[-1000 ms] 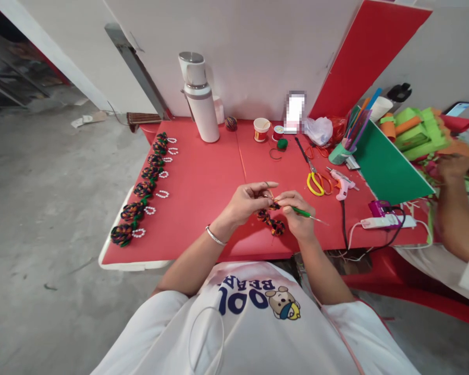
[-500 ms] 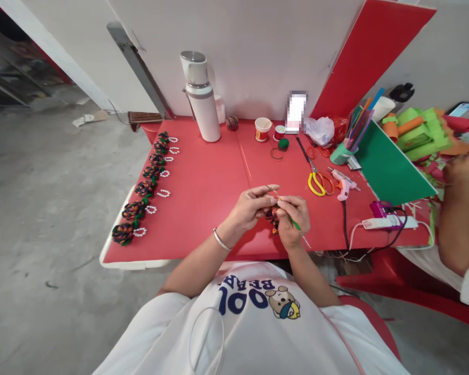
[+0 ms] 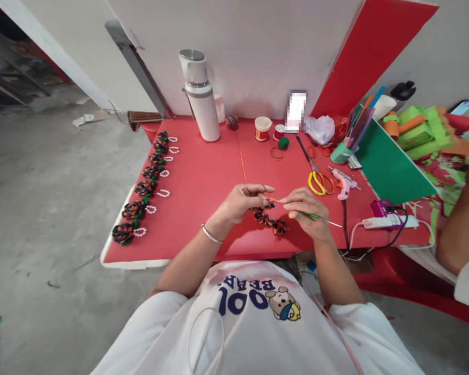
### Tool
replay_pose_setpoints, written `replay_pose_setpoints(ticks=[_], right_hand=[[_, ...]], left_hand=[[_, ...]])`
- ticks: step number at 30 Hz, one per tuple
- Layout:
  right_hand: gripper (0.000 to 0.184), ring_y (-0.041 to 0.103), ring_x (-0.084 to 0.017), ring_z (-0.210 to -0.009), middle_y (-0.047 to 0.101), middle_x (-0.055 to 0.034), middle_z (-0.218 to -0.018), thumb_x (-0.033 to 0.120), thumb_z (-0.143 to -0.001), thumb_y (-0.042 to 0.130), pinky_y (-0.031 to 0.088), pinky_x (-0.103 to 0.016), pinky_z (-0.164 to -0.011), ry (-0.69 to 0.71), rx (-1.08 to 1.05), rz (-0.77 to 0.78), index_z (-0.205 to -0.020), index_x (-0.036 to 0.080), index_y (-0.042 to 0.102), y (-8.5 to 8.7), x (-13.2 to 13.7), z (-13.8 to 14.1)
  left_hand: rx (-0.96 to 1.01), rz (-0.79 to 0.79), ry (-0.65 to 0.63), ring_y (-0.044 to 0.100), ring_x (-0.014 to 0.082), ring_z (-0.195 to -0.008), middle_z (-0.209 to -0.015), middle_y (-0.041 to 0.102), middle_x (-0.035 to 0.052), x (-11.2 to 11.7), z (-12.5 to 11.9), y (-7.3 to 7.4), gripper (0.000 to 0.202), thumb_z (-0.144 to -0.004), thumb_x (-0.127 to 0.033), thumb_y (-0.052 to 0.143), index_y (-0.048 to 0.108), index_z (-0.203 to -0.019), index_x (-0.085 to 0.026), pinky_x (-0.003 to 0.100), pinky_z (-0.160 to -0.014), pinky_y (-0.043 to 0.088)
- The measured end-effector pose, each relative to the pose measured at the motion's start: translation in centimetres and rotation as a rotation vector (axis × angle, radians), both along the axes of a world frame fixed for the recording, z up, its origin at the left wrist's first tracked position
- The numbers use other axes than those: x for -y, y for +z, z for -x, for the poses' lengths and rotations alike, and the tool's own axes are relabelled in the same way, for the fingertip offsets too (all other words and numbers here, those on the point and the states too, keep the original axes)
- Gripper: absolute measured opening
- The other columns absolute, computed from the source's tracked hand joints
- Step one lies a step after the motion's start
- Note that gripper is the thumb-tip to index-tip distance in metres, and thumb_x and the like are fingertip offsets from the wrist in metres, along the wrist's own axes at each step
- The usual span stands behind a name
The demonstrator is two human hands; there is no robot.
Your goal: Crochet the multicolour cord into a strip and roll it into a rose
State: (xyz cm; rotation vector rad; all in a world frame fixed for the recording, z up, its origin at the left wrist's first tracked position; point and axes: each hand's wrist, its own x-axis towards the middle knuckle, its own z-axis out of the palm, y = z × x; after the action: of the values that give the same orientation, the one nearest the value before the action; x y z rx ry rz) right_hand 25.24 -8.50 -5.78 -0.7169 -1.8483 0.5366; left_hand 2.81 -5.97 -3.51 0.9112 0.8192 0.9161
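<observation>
My right hand is closed round the green grip of a crochet hook, whose thin metal tip points left. That tip meets the top of a curly crocheted strip in dark multicoloured yarn. My left hand pinches the strip's upper end between thumb and fingers, index finger stretched out with yarn running over it. The rest of the strip hangs below, curling to the right above the red table. A strand of yarn runs back from my left hand toward the multicoloured yarn ball.
Several finished yarn pieces with white bead loops line the left edge. A white flask, paper cup, scissors, pink glue gun and power strip stand or lie around. A co-worker's arm is at right.
My hands have moved apart, the right one going right with the crochet hook. More of the crocheted strip now shows between them. The co-worker's arm has shifted right.
</observation>
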Motion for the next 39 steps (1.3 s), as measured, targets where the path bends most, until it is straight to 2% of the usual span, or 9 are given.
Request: replay_pose_setpoints(ticks=[7, 13, 16, 19, 24, 30, 32, 35, 39], right_hand=[[0.016, 0.072, -0.023, -0.089, 0.082, -0.0021, -0.095, 0.044, -0.093, 0.069, 0.058, -0.046, -0.084, 0.052, -0.001, 0.057, -0.098, 0.034, 0.08, 1.1, -0.4, -0.7], [0.018, 0.072, -0.023, -0.086, 0.08, -0.0035, -0.091, 0.045, -0.094, 0.068, 0.059, -0.046, -0.082, 0.074, -0.155, 0.117, -0.095, 0.03, 0.078, 0.3, -0.4, 0.1], [0.025, 0.072, -0.022, -0.087, 0.079, -0.0035, -0.089, 0.05, -0.095, 0.064, 0.06, -0.045, -0.082, -0.018, -0.235, 0.149, -0.091, 0.029, 0.076, -0.9, 0.0, 1.6], [0.02, 0.071, -0.022, -0.095, 0.078, -0.0039, -0.098, 0.045, -0.096, 0.064, 0.06, -0.045, -0.087, -0.204, -0.225, 0.066, -0.096, 0.029, 0.076, -1.8, 0.6, 3.3], [0.015, 0.069, -0.022, -0.098, 0.076, -0.0042, -0.103, 0.033, -0.098, 0.064, 0.058, -0.044, -0.089, -0.393, -0.089, -0.111, -0.106, 0.031, 0.076, -1.9, 1.6, 4.6], [0.034, 0.067, -0.023, -0.1, 0.075, -0.0043, -0.11, 0.022, -0.094, 0.069, 0.055, -0.043, -0.089, -0.512, -0.056, -0.314, -0.124, 0.038, 0.071, -2.7, 1.5, 5.8], [0.031, 0.067, -0.023, -0.099, 0.075, -0.0035, -0.108, 0.025, -0.095, 0.067, 0.055, -0.044, -0.088, -0.481, -0.107, -0.312, -0.122, 0.039, 0.072, -3.0, 1.2, 5.7], [0.021, 0.067, -0.023, -0.098, 0.076, -0.0011, -0.107, 0.035, -0.096, 0.067, 0.056, -0.046, -0.087, -0.31, -0.157, -0.242, -0.115, 0.041, 0.074, -2.7, 0.4, 4.7], [0.017, 0.067, -0.023, -0.097, 0.078, -0.0006, -0.108, 0.043, -0.095, 0.066, 0.055, -0.047, -0.087, -0.122, -0.123, -0.141, -0.108, 0.039, 0.076, -1.7, -0.2, 2.5]], left_hand=[[-0.008, -0.004, -0.042, 0.052, 0.0078, -0.053, -0.068, 0.068, 0.0034, -0.1, 0.0, 0.3, 0.036, -0.055, -0.018, 0.086, 0.083, -0.091, -0.014, 0.021, -0.049, 0.035], [-0.004, -0.022, -0.041, 0.055, 0.0085, -0.055, -0.07, 0.069, 0.004, 0.0, -0.2, 0.3, 0.036, -0.057, -0.019, 0.085, 0.083, -0.092, -0.014, 0.02, -0.048, 0.038], [-0.008, -0.052, -0.037, 0.054, 0.0079, -0.052, -0.073, 0.069, 0.0028, 0.4, -0.9, 0.1, 0.043, -0.061, -0.022, 0.084, 0.082, -0.103, -0.013, 0.021, -0.046, 0.04], [-0.006, -0.098, 0.019, 0.053, 0.0071, -0.051, -0.075, 0.07, 0.002, 0.9, -1.6, -0.2, 0.048, -0.064, -0.024, 0.085, 0.079, -0.111, -0.014, 0.021, -0.046, 0.041], [0.059, -0.131, 0.142, 0.055, 0.0075, -0.054, -0.07, 0.07, 0.0018, 1.1, -2.2, -0.6, 0.047, -0.063, -0.031, 0.091, 0.08, -0.104, -0.013, 0.02, -0.049, 0.042], [0.148, -0.017, 0.186, 0.056, 0.0071, -0.053, -0.065, 0.068, 0.0001, 1.4, -2.8, -0.6, 0.052, -0.056, -0.034, 0.097, 0.08, -0.101, -0.013, 0.019, -0.05, 0.04], [0.146, 0.05, 0.128, 0.054, 0.006, -0.051, -0.07, 0.07, 0.0013, 1.3, -2.5, -0.6, 0.052, -0.054, -0.033, 0.097, 0.081, -0.1, -0.014, 0.019, -0.046, 0.037], [0.11, 0.078, 0.056, 0.055, 0.0068, -0.054, -0.077, 0.074, 0.0051, 0.9, -1.6, -0.5, 0.048, -0.053, -0.031, 0.097, 0.083, -0.096, -0.014, 0.019, -0.045, 0.036], [0.051, 0.061, 0.015, 0.052, 0.0062, -0.051, -0.07, 0.072, 0.0041, 0.3, -0.5, -0.4, 0.044, -0.054, -0.029, 0.095, 0.083, -0.093, -0.014, 0.019, -0.044, 0.035]])
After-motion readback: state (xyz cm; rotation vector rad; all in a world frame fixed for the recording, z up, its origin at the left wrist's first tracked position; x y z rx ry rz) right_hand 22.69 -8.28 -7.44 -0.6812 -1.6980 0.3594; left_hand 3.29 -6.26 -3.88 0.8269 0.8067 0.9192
